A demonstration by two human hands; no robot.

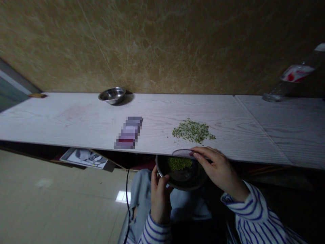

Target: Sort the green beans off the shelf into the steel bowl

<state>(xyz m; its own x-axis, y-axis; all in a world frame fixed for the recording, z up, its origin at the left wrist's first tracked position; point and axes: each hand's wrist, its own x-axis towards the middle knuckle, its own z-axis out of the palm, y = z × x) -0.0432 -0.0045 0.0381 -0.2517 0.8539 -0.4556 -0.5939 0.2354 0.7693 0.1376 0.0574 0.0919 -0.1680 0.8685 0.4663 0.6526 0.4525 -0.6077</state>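
A metal bowl (188, 184) is held just below the table's front edge, over the lap. Green beans (179, 164), small and round like mung beans, lie in its far left part. My left hand (160, 193) is closed on the bowl's left rim, thumb on top. My right hand (215, 166) pinches a thin, see-through rounded piece (183, 153), perhaps a plastic disc, at the table edge above the bowl. Beyond it, a loose patch of green bits (194, 131) is spread on the white table (157, 105); whether these are whole beans or husks I cannot tell.
A second metal bowl (112, 96) stands near the wall. A pixelated flat object (129, 133) lies left of the green patch. A clear bottle (291, 76) stands at the back right. An open drawer (87, 158) juts out below, and a black cable (127, 189) hangs beside the leg.
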